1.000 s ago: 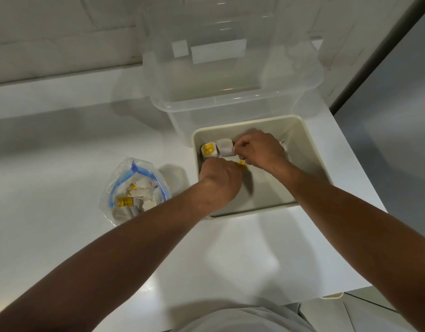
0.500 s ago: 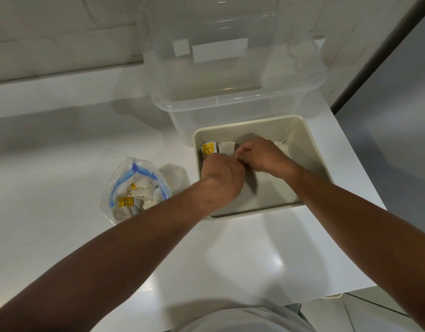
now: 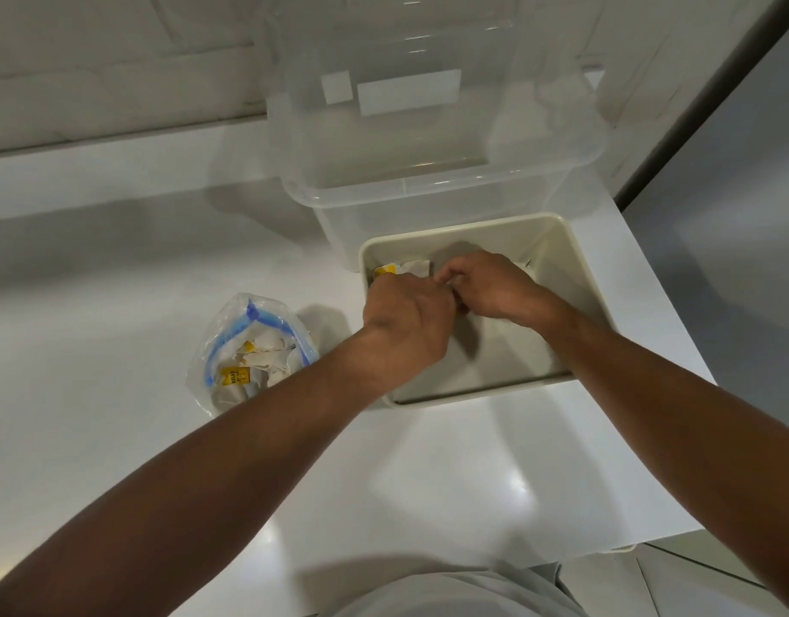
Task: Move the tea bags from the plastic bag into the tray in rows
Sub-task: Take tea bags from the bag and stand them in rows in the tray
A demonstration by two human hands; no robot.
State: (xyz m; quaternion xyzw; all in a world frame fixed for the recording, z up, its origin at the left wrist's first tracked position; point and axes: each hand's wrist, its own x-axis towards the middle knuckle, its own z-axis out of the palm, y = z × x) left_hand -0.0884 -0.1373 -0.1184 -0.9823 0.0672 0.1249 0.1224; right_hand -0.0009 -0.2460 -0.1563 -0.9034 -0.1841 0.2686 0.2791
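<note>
Now our left hand (image 3: 406, 318) and right hand (image 3: 490, 289) have met inside the beige plastic tray (image 3: 473, 223), likely extending the row. Whether either grip clamps anything, we cannot tell.

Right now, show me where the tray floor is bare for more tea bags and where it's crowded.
Bare: the tray floor between the left hand, the right hand and the near wall, plus the strip along its right wall. Crowded: the far-left corner, where tea bags lie and both hands meet.
</note>
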